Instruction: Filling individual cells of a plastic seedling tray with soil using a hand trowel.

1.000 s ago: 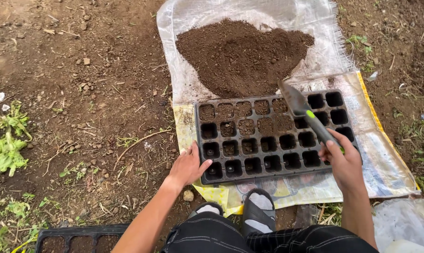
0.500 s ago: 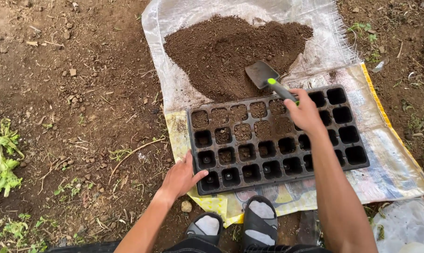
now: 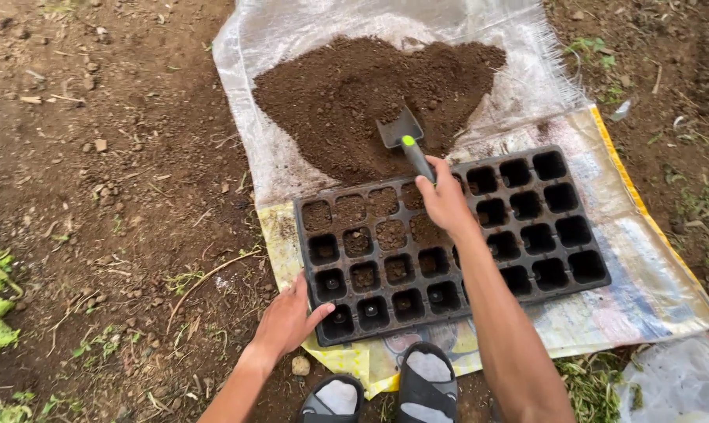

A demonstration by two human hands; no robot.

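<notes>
While right hand [image 3: 446, 202] digs trowel [image 3: 405, 137] into soil [image 3: 347, 94], left hand [image 3: 286, 319] steadies tray [image 3: 558, 235].

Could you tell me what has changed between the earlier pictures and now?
The right hand carried the trowel from above the seed tray forward into the soil pile, blade now dug in. The left hand still steadies the tray's near-left corner; the same cells hold soil.
</notes>
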